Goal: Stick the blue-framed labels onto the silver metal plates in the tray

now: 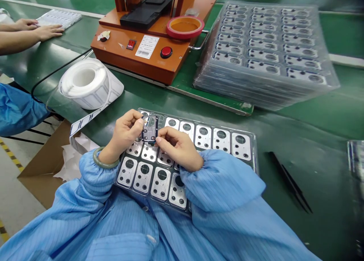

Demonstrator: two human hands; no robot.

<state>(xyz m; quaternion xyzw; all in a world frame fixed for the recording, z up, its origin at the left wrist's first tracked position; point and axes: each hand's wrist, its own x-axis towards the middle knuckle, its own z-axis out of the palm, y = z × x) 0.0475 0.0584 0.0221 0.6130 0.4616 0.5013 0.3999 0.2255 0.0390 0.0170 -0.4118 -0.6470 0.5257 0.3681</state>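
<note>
Between my two hands is a small metal plate point(149, 130) with a large round opening and several small holes, raised over a clear tray point(254, 154). My left hand point(126, 134) pinches the plate's left edge between thumb and fingers. At its lower right corner, my right hand point(179, 145) grips it with thumb and forefinger. Rows of similar silver plates lie in the tray's pockets, such as one metal plate point(241, 145) at the right end. My forearms and hands hide part of the tray.
Behind the tray stand an orange press machine point(136, 60) and a tall stack of filled trays point(267, 79). A label roll point(85, 82) sits left, its strip hanging over a cardboard box point(42, 162). Black tweezers point(290, 181) lie right. Another person's hands point(42, 29) rest far left.
</note>
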